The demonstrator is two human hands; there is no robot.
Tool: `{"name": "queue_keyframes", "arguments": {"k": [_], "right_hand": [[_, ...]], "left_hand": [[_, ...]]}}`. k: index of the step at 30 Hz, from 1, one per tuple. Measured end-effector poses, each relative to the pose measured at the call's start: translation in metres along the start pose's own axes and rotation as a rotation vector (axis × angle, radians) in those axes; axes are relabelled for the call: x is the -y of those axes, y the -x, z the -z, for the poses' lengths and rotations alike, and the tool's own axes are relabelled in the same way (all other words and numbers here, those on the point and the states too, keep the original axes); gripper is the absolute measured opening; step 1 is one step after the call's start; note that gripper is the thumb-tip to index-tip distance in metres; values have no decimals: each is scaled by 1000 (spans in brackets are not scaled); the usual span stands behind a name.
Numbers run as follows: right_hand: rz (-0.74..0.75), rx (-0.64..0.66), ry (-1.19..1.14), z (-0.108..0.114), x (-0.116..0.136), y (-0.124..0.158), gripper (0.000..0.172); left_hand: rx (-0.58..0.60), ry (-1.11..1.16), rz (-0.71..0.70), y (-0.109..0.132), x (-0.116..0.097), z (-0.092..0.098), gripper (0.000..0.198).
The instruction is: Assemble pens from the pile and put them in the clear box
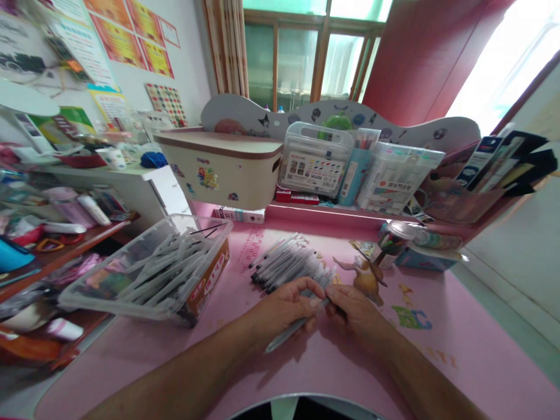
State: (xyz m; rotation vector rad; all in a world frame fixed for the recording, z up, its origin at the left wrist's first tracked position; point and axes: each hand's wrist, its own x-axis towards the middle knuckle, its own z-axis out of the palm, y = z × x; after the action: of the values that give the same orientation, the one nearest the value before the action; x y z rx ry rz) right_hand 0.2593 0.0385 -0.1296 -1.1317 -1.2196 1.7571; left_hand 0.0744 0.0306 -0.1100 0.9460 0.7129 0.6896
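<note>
A slim pen with a translucent grey barrel (286,335) slants between my hands, its pointed end toward the lower left. My left hand (291,309) is closed around its middle. At the pen's upper end, the fingers of my right hand (352,306) pinch together; whether they grip the end itself or a small part on it is hidden. Just beyond my hands lies a pile of thin white sticks with dark ends (291,262), looking like pen refills. To the left, a clear plastic box (175,219) holds many grey pen barrels (170,271).
The pink desk (472,338) has cartoon prints. At its back stand a lidded cream bin (236,175), a clear marker case (317,160), another marker box (396,178) and a holder of pens (464,201). A jar (391,245) and a blue box (426,256) sit at right. A cluttered shelf (87,236) is at left.
</note>
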Motion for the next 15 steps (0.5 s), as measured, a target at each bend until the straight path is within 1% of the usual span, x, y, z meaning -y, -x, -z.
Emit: {"name": "queue_keyframes", "arguments": {"k": [2, 4, 5, 7, 8, 11, 13, 15], "right_hand": [[-47, -25, -102, -1, 0, 0, 53], [-94, -57, -217, -1, 0, -1, 50], [-113, -72, -265, 0, 0, -2, 49], [-138, -94, -337, 1, -1, -4, 47], [-138, -102, -362, 1, -2, -5, 47], [-105, -104, -397, 1, -3, -7, 46], [-67, -90, -383, -1, -3, -6, 45], [-14, -70, -371, -4, -1, -4, 43]], "left_hand": [[-1, 100, -26, -1, 0, -1, 36], [-29, 178, -90, -1, 0, -3, 29], [-49, 186, -125, 0, -1, -4, 28], [-112, 133, -173, 2, -2, -7, 32], [-160, 82, -190, 3, -2, -9, 32], [-312, -20, -254, 3, -1, -11, 22], [-373, 17, -286, 0, 1, -11, 25], [-416, 95, -281, -4, 4, -10, 30]]}}
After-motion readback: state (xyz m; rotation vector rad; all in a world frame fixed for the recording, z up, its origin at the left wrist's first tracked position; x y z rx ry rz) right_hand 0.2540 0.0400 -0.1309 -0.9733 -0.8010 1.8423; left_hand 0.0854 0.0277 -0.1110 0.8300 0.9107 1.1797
